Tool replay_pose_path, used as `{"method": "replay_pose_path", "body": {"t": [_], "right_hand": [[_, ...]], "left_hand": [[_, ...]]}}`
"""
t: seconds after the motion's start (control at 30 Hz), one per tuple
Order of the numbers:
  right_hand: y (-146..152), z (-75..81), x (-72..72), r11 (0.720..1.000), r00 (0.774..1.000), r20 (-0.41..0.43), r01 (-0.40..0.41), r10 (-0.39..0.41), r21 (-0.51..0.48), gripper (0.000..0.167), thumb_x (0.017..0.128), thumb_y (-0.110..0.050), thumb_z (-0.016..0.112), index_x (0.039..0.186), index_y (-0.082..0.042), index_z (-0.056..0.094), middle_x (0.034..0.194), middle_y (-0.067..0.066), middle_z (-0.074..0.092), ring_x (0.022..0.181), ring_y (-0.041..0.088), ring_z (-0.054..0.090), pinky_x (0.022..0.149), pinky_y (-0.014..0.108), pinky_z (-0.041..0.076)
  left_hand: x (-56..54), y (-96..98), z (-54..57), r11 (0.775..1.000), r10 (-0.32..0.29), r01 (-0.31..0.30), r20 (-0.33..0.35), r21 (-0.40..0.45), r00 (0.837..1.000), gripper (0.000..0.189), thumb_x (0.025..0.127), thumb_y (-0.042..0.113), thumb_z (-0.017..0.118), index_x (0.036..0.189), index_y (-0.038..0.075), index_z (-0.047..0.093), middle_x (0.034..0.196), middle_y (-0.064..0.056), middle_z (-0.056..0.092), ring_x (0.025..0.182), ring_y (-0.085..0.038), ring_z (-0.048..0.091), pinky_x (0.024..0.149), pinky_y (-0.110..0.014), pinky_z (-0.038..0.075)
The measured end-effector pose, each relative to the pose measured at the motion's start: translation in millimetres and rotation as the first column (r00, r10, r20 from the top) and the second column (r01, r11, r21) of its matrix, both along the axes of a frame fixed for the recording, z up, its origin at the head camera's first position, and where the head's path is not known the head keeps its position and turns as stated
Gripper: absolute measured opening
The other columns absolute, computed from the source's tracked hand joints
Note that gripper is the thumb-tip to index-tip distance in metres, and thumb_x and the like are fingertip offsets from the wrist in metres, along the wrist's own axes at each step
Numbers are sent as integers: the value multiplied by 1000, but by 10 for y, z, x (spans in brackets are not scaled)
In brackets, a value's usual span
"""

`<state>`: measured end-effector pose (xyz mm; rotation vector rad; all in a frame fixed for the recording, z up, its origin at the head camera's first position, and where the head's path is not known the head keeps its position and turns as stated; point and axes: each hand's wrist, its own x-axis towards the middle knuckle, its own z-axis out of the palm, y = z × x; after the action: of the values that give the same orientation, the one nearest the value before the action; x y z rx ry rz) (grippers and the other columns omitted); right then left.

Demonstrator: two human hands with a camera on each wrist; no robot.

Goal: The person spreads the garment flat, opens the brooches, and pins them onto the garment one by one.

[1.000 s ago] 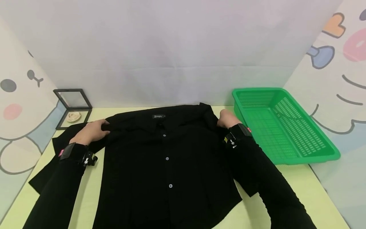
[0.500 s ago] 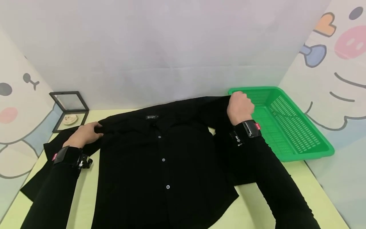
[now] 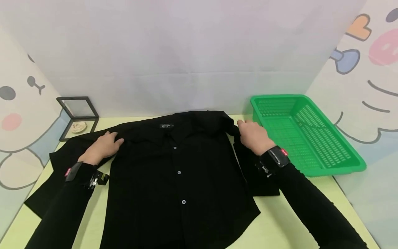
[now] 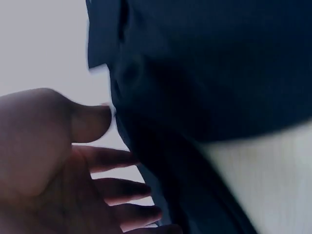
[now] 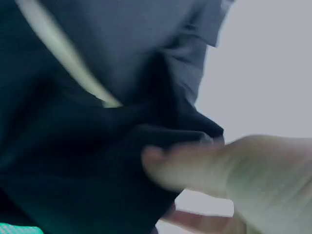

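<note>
A black button-up shirt point(image 3: 149, 180) lies face up on the pale yellow table point(image 3: 298, 214), collar toward the wall. A small label point(image 3: 166, 126) shows inside the collar. My left hand point(image 3: 104, 147) rests at the shirt's left shoulder; in the left wrist view its fingers point(image 4: 122, 191) are fairly straight and spread against the cloth. At the other shoulder, my right hand point(image 3: 254, 137) pinches the sleeve's upper part, thumb point(image 5: 183, 165) on top and fingers partly hidden beneath. Cloth bunches slightly there, and the right sleeve point(image 3: 262, 183) hangs down beside the shirt body.
A green plastic basket point(image 3: 354, 162) with perforated walls stands at the right, close to my right hand. At the back left sits a dark-framed hinged case point(image 3: 63, 133) with a small pale round object point(image 3: 79, 127) on it. A white wall point(image 3: 186, 93) closes off the back.
My right hand first lifted the right shoulder and sleeve out toward the basket, then came back lower and to the left. The right sleeve now lies more outward. My left hand shifted slightly.
</note>
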<state>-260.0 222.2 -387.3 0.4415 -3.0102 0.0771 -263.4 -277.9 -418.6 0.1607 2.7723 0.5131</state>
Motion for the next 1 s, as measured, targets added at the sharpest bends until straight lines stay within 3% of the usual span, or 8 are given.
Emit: {"method": "replay_pose_path", "body": {"t": [0.13,0.2,0.37,0.43,0.53,0.77,0.87,1.0], "right_hand": [[-102,-275,90,999,916,-400,-5,21,41,25,86,8,68,109,9,60,95,32,62,90,52,62,67,58,54],[-170,-341,137,992,889,-439,-119,128,48,35,84,7,72,118,8,62,108,32,63,105,52,61,78,58,56],[-372,-430,351,936,935,88,-333,344,-117,56,98,-18,72,145,5,52,150,32,48,140,50,46,114,58,43],[-436,-475,470,951,892,332,-267,306,-158,67,103,-29,66,155,3,40,162,33,31,149,52,32,122,60,32],[-503,-511,665,974,829,512,-186,226,-129,74,103,-35,65,160,-1,32,167,32,17,152,54,21,122,62,30],[-638,-291,967,975,766,606,-205,216,-89,68,98,-34,72,153,-5,46,162,30,32,143,50,42,111,59,44],[-626,-273,880,964,784,564,-237,261,-118,53,100,-30,71,143,-3,56,143,25,52,117,37,62,94,47,54],[-609,-334,642,960,815,510,-216,276,-175,41,103,-25,66,136,-3,59,123,19,58,90,23,59,77,38,50]], "left_hand": [[200,232,27,1000,-13,14,-53,23,999,72,113,35,39,154,-20,19,156,-51,8,143,-69,7,115,-76,17],[324,372,9,999,-43,41,-93,-16,995,78,110,41,47,154,-18,23,156,-50,9,143,-70,8,113,-78,19],[608,696,-109,989,-121,113,-85,-93,989,89,100,48,64,156,-12,30,160,-46,8,147,-67,7,114,-80,19],[682,755,-153,989,-123,119,-38,-91,992,94,97,52,67,158,-8,28,162,-44,4,148,-66,5,115,-80,16],[731,738,-185,987,-109,114,44,-114,993,110,89,65,70,163,-1,22,164,-41,1,149,-65,3,115,-81,11],[895,698,-43,971,-83,132,236,-200,968,129,75,66,83,166,8,12,166,-39,-2,151,-63,-1,114,-82,-3],[879,652,-117,974,-78,132,276,-182,958,137,70,69,85,167,12,6,165,-38,-8,151,-62,-4,114,-81,-4],[793,589,-212,984,-82,126,310,-125,947,145,66,70,87,167,17,-4,164,-36,-20,150,-61,-12,115,-81,0]]}}
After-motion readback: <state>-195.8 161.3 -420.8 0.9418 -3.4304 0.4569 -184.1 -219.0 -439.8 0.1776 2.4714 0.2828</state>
